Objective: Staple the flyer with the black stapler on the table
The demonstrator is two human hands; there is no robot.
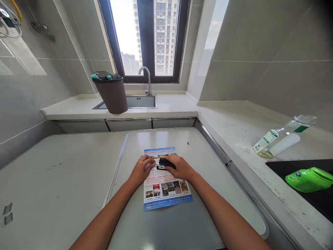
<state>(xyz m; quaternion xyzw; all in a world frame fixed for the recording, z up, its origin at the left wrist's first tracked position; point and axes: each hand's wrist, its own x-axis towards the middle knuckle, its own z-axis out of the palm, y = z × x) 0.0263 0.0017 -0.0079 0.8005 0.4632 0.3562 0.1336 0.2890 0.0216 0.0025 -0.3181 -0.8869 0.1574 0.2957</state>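
My right hand [179, 166] is closed round a black stapler [163, 162], which lies over a printed flyer. The stapler's top and base stand apart at the end facing left, with a silvery part showing there. My left hand [142, 170] is closed in a pinch at that end. Its fingertips touch or nearly touch the silvery part, and whatever small thing they hold cannot be made out. Under both hands the flyer [166, 201], with blue borders, red text and a row of photos, rests flat on the pale table.
The pale table [78, 166] has a seam left of the flyer. Behind it, a counter carries a brown bin [111, 95] beside a sink [142, 101] with a faucet [148, 78]. On the right counter are a clear bottle [283, 137] and a green container [309, 180].
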